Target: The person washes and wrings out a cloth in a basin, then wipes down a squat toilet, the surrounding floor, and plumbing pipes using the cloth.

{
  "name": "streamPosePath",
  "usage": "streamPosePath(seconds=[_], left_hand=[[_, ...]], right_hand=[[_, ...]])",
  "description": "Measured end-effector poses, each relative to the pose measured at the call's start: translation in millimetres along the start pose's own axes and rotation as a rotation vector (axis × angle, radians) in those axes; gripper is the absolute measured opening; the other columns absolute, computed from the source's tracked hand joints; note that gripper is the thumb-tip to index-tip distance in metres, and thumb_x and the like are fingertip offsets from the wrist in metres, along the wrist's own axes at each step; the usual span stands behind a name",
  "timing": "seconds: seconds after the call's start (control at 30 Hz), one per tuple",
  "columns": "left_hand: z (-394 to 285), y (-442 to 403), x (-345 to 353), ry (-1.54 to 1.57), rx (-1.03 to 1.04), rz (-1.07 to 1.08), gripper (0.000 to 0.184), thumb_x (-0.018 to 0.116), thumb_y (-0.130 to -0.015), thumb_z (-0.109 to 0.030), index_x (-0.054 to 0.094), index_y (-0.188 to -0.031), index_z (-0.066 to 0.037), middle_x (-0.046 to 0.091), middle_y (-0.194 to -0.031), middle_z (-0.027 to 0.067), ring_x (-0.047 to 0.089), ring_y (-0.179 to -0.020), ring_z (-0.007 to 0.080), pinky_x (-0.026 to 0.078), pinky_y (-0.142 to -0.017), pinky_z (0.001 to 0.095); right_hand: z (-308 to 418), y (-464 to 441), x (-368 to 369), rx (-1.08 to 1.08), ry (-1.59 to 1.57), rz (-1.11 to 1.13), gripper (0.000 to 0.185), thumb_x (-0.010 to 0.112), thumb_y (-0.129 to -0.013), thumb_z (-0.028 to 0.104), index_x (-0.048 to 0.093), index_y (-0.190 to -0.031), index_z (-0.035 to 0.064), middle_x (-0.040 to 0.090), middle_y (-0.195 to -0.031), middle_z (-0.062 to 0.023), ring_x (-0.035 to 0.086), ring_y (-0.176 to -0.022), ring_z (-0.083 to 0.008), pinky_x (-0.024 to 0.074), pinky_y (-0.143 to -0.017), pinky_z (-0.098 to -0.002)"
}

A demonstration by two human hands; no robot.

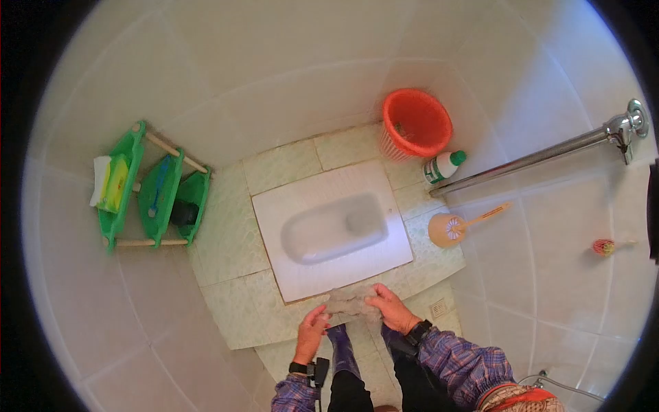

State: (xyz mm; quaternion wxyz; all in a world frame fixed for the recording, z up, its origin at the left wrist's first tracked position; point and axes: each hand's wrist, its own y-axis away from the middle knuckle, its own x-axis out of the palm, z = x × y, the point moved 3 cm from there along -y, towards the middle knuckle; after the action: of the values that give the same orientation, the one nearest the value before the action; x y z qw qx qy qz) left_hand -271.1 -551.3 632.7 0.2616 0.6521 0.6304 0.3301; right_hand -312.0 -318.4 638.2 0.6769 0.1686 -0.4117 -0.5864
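A crumpled greyish cloth (351, 303) hangs between my two hands, above the front edge of the raised tiled step. My left hand (313, 331) grips its left end, fingers pinched. At its right end, my right hand (394, 310) has the fingers closed on the cloth. Just beyond the cloth is a white squat toilet (274, 233) set into the tiles. My boots show below the hands.
A red bin (417, 123), a white bottle with a green cap (443, 167) and a toilet brush in its holder (447, 230) stand to the right. A metal pipe (528, 162) slants along the right wall. A green shelf rack (154, 192) stands left.
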Motion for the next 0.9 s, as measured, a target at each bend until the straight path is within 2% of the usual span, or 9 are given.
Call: streamPosePath(seconds=[0.07, 0.27, 0.37, 0.47, 0.6, 0.67, 0.73, 0.83, 0.9], left_hand=[[34, -20, -38, -0.043, -0.029, -0.062, 0.038, 0.058, -0.095, -0.028, 0.059, -0.126, -0.006, 0.067, -0.099, 0.0052, 0.062, -0.082, 0.0128, 0.049, -0.069, 0.0268], [73, -50, -100, -0.057, -0.019, -0.32, 0.034, 0.057, -0.096, -0.03, 0.062, -0.119, -0.006, 0.067, -0.097, 0.0039, 0.059, -0.08, 0.0114, 0.048, -0.068, 0.0271], [95, -50, -103, 0.007, -0.047, -0.319, 0.031, 0.056, -0.096, -0.029, 0.063, -0.116, -0.006, 0.067, -0.097, 0.0041, 0.059, -0.08, 0.0117, 0.048, -0.069, 0.027], [118, -42, -92, 0.098, -0.081, -0.316, 0.031, 0.055, -0.097, -0.026, 0.061, -0.117, -0.003, 0.067, -0.097, 0.0056, 0.059, -0.081, 0.0121, 0.047, -0.071, 0.0265], [169, -30, -87, 0.168, -0.196, -0.337, 0.03, 0.054, -0.098, -0.025, 0.061, -0.117, -0.003, 0.067, -0.097, 0.006, 0.06, -0.083, 0.0129, 0.048, -0.073, 0.0266], [196, -22, -92, 0.158, -0.244, -0.348, 0.032, 0.055, -0.098, -0.027, 0.062, -0.116, -0.003, 0.067, -0.097, 0.0061, 0.06, -0.084, 0.0133, 0.048, -0.073, 0.0272], [218, -8, -96, 0.153, -0.288, -0.357, 0.033, 0.055, -0.098, -0.029, 0.062, -0.116, -0.002, 0.067, -0.097, 0.0065, 0.06, -0.084, 0.0137, 0.048, -0.073, 0.0277], [231, 4, -110, 0.137, -0.32, -0.378, 0.033, 0.055, -0.097, -0.028, 0.062, -0.116, -0.002, 0.068, -0.097, 0.0072, 0.061, -0.084, 0.0142, 0.049, -0.073, 0.0284], [230, 11, -110, 0.15, -0.336, -0.395, 0.033, 0.055, -0.097, -0.028, 0.061, -0.116, -0.002, 0.068, -0.097, 0.0077, 0.061, -0.084, 0.0146, 0.049, -0.072, 0.0289]], right_hand=[[27, -13, 16, 0.016, -0.1, 0.016, 0.022, 0.06, -0.094, 0.011, 0.053, -0.114, 0.007, 0.056, -0.103, -0.0007, 0.052, -0.094, -0.0093, 0.0457, -0.082, -0.0268], [75, -93, 27, -0.282, 0.332, 0.041, 0.024, 0.066, -0.09, 0.013, 0.051, -0.108, 0.0074, 0.053, -0.096, 0.0003, 0.05, -0.088, -0.0084, 0.0454, -0.078, -0.0261], [65, -160, 16, -0.209, 0.451, 0.003, 0.026, 0.069, -0.087, 0.013, 0.051, -0.106, 0.0077, 0.052, -0.094, 0.0003, 0.05, -0.088, -0.0098, 0.045, -0.076, -0.0268], [23, -262, -12, -0.523, 0.832, -0.112, 0.032, 0.072, -0.082, 0.014, 0.052, -0.106, 0.0065, 0.054, -0.093, -0.0038, 0.052, -0.085, -0.0154, 0.045, -0.075, -0.0295], [-65, -377, -40, -0.502, 1.107, -0.035, 0.043, 0.074, -0.075, 0.015, 0.055, -0.113, 0.0055, 0.057, -0.098, -0.0129, 0.056, -0.09, -0.0272, 0.0475, -0.082, -0.0376], [-102, -395, -36, -0.466, 1.481, 0.292, 0.05, 0.074, -0.073, 0.017, 0.054, -0.118, 0.0052, 0.057, -0.103, -0.017, 0.058, -0.097, -0.0332, 0.0482, -0.086, -0.0421], [-90, -411, -53, -0.35, 1.386, 0.353, 0.052, 0.071, -0.074, 0.018, 0.054, -0.121, 0.0058, 0.058, -0.111, -0.0188, 0.057, -0.106, -0.0363, 0.0474, -0.091, -0.0451], [-74, -417, -48, -0.254, 1.497, 0.022, 0.052, 0.069, -0.074, 0.02, 0.054, -0.122, 0.0052, 0.059, -0.116, -0.0212, 0.057, -0.114, -0.0375, 0.0467, -0.094, -0.0471], [-82, -411, -31, -0.176, 1.589, 0.0, 0.052, 0.069, -0.074, 0.023, 0.055, -0.12, 0.0038, 0.061, -0.115, -0.0226, 0.057, -0.115, -0.0365, 0.0467, -0.095, -0.047]])
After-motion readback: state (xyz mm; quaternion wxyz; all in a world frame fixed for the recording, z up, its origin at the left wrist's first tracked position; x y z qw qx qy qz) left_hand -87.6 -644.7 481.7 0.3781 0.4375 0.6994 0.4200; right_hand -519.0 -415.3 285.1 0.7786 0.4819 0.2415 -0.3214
